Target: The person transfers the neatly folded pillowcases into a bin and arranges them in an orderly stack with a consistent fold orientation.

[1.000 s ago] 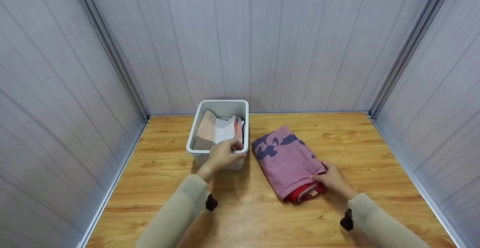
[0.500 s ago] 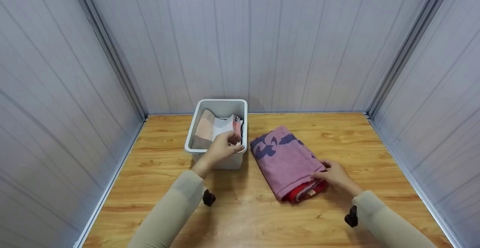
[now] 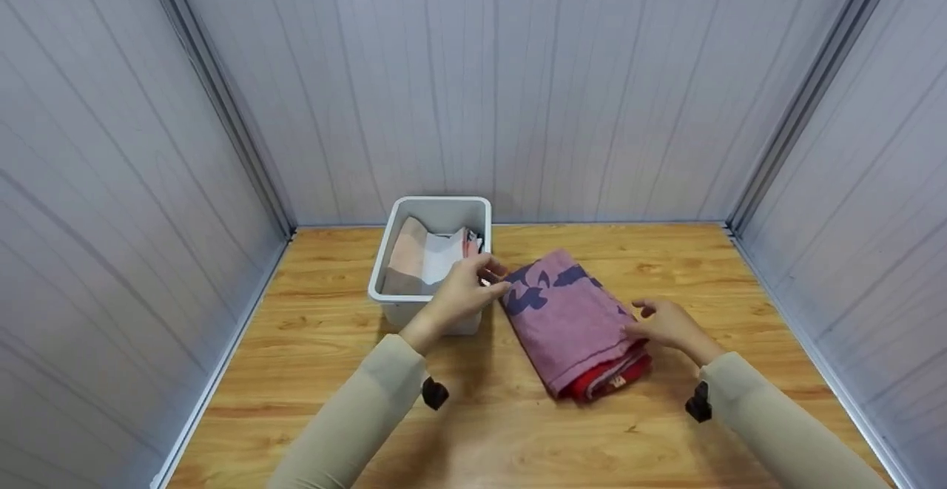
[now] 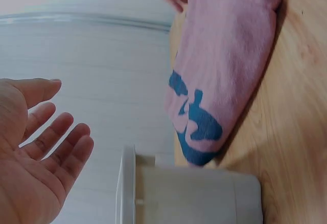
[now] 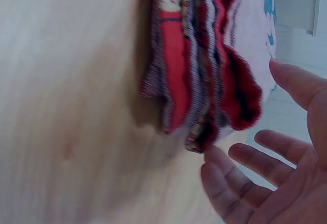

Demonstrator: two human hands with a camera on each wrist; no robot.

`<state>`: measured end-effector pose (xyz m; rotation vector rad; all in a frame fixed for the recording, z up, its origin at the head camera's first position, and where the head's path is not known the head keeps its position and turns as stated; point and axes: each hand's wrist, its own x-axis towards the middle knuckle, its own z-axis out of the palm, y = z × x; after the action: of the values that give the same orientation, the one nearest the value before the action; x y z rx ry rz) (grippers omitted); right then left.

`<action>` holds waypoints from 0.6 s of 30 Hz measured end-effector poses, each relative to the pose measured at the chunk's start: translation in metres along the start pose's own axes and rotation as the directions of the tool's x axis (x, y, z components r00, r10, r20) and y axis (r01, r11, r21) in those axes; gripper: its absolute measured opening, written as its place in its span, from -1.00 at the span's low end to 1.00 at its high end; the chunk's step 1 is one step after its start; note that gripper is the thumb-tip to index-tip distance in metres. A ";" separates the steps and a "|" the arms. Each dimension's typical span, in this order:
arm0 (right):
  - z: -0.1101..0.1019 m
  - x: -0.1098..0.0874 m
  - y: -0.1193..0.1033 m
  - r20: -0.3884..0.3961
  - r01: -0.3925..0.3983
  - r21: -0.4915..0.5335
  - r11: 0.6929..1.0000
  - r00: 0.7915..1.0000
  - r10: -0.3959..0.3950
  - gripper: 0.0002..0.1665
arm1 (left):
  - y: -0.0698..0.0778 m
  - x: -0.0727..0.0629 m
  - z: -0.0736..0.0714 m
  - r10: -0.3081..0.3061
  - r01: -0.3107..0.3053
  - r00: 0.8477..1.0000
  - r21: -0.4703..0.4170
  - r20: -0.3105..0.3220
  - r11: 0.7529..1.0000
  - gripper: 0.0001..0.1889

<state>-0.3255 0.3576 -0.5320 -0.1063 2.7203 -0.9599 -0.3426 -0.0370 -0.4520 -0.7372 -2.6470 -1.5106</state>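
Observation:
A folded pink towel [image 3: 570,319] with dark blue shapes lies on the wooden surface, its red inner layers showing at the near right end. In the right wrist view, the towel's folded edges [image 5: 176,75] face my right hand [image 3: 669,326], whose fingers are spread right at that corner and grip nothing. My left hand [image 3: 466,289] hovers over the right rim of a grey-white bin [image 3: 431,300], fingers relaxed and holding nothing. Its fingertips overlap the towel's left corner in the head view. The left wrist view shows the left palm [image 4: 30,183] bare, above the bin's side [image 4: 189,196].
Folded cloths [image 3: 407,260], beige, white and coral, stand inside the bin. Pale panel walls [image 3: 473,89] enclose the wooden surface [image 3: 311,371] at the back and both sides. The bin stands close to the back wall, left of the towel.
My left hand has shifted right from the bin's front corner toward the towel. My right hand's fingers have loosened from the towel's edge and spread. The towel has stayed almost in place.

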 end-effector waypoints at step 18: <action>0.005 0.016 -0.008 -0.148 0.087 0.154 0.984 0.987 -0.064 -0.31 | -0.015 -0.020 0.073 -0.019 0.023 0.995 -0.046 0.094 0.999 -0.75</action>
<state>-0.3398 0.3459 -0.5347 -0.1158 2.7709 -1.2491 -0.3147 0.0083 -0.5079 -0.8050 -2.7029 -1.5871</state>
